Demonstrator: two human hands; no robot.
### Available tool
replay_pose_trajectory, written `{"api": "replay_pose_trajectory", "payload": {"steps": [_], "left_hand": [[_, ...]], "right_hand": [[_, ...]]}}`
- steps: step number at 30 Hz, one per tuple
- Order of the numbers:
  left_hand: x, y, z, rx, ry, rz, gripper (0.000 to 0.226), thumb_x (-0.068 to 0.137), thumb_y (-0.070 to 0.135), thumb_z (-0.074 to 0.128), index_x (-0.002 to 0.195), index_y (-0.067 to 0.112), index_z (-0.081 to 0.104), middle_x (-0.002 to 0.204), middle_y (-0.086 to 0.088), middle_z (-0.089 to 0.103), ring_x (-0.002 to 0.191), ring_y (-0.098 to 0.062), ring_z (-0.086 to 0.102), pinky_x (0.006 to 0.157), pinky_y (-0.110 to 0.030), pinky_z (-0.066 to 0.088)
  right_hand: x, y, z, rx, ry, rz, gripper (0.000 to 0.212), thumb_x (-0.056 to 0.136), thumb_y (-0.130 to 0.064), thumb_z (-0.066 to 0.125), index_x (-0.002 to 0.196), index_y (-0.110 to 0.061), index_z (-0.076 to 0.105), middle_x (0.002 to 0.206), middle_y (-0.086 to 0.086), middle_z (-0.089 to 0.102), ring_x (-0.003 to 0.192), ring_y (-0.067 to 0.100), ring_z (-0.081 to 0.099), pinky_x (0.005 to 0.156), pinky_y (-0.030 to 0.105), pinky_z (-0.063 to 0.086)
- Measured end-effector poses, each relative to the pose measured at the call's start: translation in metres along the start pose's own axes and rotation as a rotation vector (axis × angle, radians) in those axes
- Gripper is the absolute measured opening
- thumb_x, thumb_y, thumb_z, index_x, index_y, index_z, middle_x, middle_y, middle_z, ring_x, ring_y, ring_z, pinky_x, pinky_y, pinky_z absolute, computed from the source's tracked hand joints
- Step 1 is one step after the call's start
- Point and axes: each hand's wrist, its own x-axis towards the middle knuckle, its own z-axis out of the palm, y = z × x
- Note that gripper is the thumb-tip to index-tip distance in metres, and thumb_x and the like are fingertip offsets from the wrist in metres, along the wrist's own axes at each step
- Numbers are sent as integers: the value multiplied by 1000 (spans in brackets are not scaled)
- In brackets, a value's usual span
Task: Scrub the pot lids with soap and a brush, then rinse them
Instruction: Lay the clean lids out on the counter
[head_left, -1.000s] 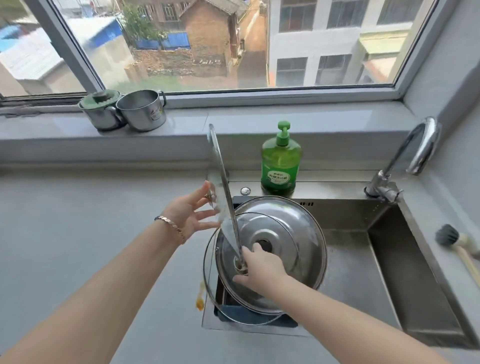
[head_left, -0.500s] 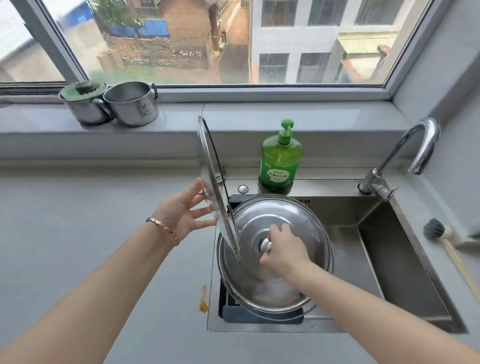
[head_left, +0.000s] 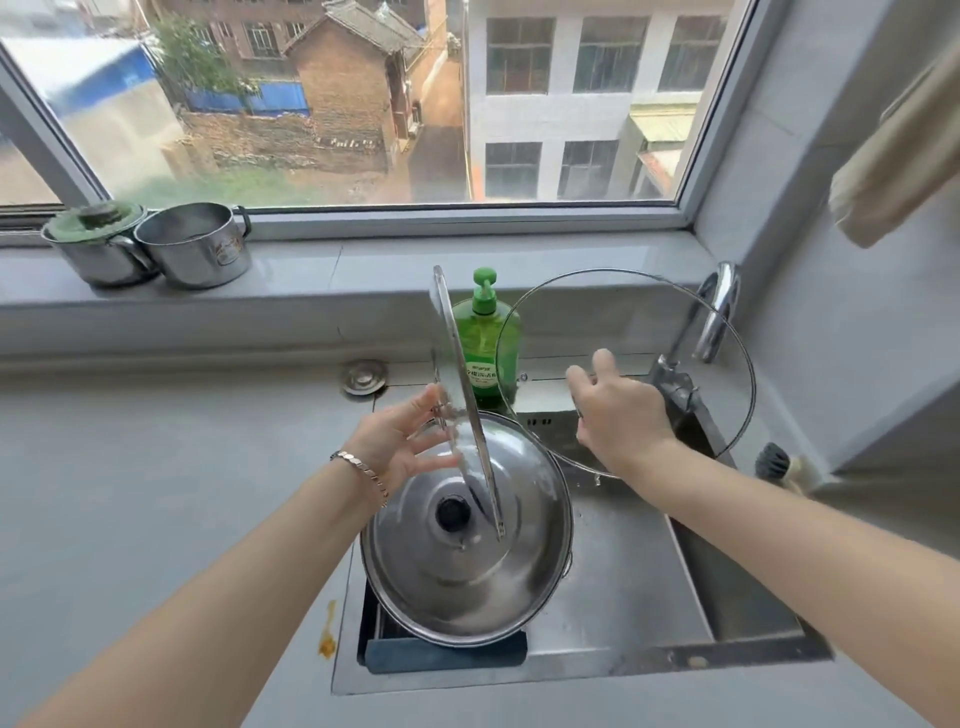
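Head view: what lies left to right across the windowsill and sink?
Green-lidded pot → open steel pot → round metal cap → left hand holding the upright lid → glass lid in the right hand → brush.

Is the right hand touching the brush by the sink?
Apart. Head view: the right hand grips the raised glass lid; the brush lies clear of it, beyond the lid's rim.

Both bare forearms reached forward over the basin. The left hand (head_left: 400, 441), thumb raised and fingers spread, pinched an upright lid (head_left: 467, 395) held edge-on. The right hand (head_left: 618, 410), back toward the camera and farther out, gripped a tilted glass lid (head_left: 597, 312).
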Motion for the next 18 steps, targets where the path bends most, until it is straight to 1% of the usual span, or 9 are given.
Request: {"api": "replay_pose_trajectory", "payload": {"steps": [1, 3, 6, 8, 10, 14, 15, 16, 18], "left_hand": [[0, -2, 4, -6, 6, 4, 17, 76, 25, 62, 81, 9, 63, 80, -4, 65, 77, -25, 61, 48, -37, 56], [0, -5, 11, -8, 19, 9, 16, 85, 24, 57, 82, 9, 63, 87, -6, 63, 81, -26, 60, 49, -38, 57], [-1, -8, 19, 9, 26, 3, 16, 81, 25, 59, 82, 9, 64, 90, -7, 61, 82, -27, 60, 49, -39, 57], [-1, -12, 22, 14, 47, -5, 16, 76, 26, 62, 82, 10, 64, 90, -6, 60, 81, -26, 61, 53, -44, 58], [-3, -17, 23, 7, 71, -15, 15, 81, 24, 61, 83, 10, 63, 91, -6, 59, 82, -26, 61, 53, -43, 58], [-9, -22, 21, -5, 93, -48, 23, 71, 28, 67, 84, 9, 64, 100, -8, 59, 91, -30, 59, 52, -42, 57], [-12, -21, 20, -3, 108, -52, 25, 67, 28, 68, 83, 9, 64, 101, -8, 58, 92, -31, 58, 50, -41, 57], [-15, -20, 17, 3, 126, -55, 28, 62, 29, 69, 82, 10, 64, 103, -8, 57, 93, -31, 57, 48, -39, 56], [-20, -14, 8, 39, 166, -50, 39, 58, 30, 70, 88, 7, 64, 111, -10, 54, 97, -33, 53, 46, -36, 55]], "right_hand": [[0, 6, 2, 3, 64, -28, 58, 18, -3, 86, 64, -7, 52, 70, 15, 52, 24, 19, 29, 38, 16, 22], [-1, 15, 5, 18, 108, -60, 58, 16, -1, 84, 62, -7, 51, 68, 15, 51, 24, 18, 22, 38, 15, 21], [-1, 25, 2, 16, 135, -76, 58, 15, -1, 85, 62, -8, 50, 68, 14, 50, 32, 16, 13, 38, 15, 21], [0, 28, 4, 8, 152, -88, 59, 13, -2, 85, 61, -8, 50, 67, 13, 50, 33, 16, 12, 38, 15, 21], [0, 29, 5, 20, 181, -118, 60, 12, -3, 85, 61, -8, 50, 66, 12, 49, 31, 16, 14, 39, 13, 19], [6, 27, 1, 41, 200, -149, 61, 12, -1, 84, 62, -7, 50, 66, 13, 49, 31, 17, 14, 46, 7, 7], [8, 24, -5, 13, 154, -131, 60, 19, -4, 86, 68, -6, 52, 72, 14, 50, 35, 18, 17, 42, 10, 9], [10, 20, -9, -13, 64, -123, 55, 35, -8, 86, 79, -6, 53, 84, 14, 51, 40, 21, 25, 40, 18, 17], [14, 14, -11, 30, -74, -91, 40, 70, -15, 71, 101, -9, 47, 107, 12, 44, 57, 27, 40, 53, 30, 31]]}}
